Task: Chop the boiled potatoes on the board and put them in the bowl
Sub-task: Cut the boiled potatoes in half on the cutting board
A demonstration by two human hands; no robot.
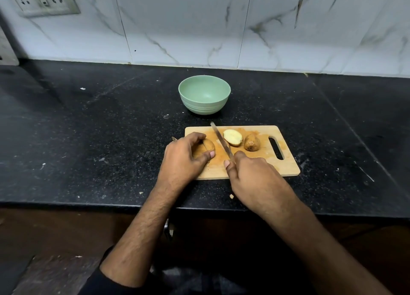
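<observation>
A brown-skinned boiled potato is held down on the left part of the wooden board by the left hand, whose grip is curled over it, fingers on the far side and thumb on the near side; a cut line can be seen across its top; a halved potato lies cut face up, pale yellow and smooth, near the board's far edge, and a further skin-on piece sits just to its right, glossy and rounded. The knife is clamped in the grip of the right hand; its narrow steel blade is angled across the board between the held potato and the halved one, tip pointing toward the far edge. The board is a light rectangle with a slot handle on its right side and an orange-brown stain over its middle; nothing has been placed yet in the green bowl, a matte round vessel with ribbed sides, set on the speckled black desk just beyond the board.

The step is judged to be slicing the held potato; the fingertips are best kept tucked back from the blade's path, and light, straight downward strokes are advised, since boiled flesh is soft and likely to crumble or slide under pressure.
</observation>
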